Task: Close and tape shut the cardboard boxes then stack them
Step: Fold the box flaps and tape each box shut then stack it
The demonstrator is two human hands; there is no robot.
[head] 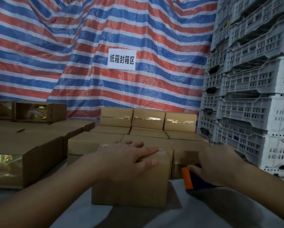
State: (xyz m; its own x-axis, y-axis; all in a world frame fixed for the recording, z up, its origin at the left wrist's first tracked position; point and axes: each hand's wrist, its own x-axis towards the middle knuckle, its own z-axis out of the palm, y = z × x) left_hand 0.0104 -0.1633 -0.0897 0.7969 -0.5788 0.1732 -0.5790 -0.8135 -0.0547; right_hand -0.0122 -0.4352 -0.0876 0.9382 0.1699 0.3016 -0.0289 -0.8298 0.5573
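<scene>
A small closed cardboard box (129,188) stands in front of me on a grey surface. My left hand (129,157) lies flat on its top, fingers straight, pressing the flaps down. To the right of the box, my right hand (215,165) grips a tape dispenser (187,178) with an orange part and a dark blue body. The dispenser sits at the box's right side; the tape itself is blurred. Behind the box stand several taped cardboard boxes (147,120) stacked in rows.
Open cardboard boxes (30,155) with shiny gold contents lie on the left. A tall stack of grey plastic crates (250,96) fills the right side. A red, white and blue striped tarp (88,63) with a white sign (121,59) hangs behind.
</scene>
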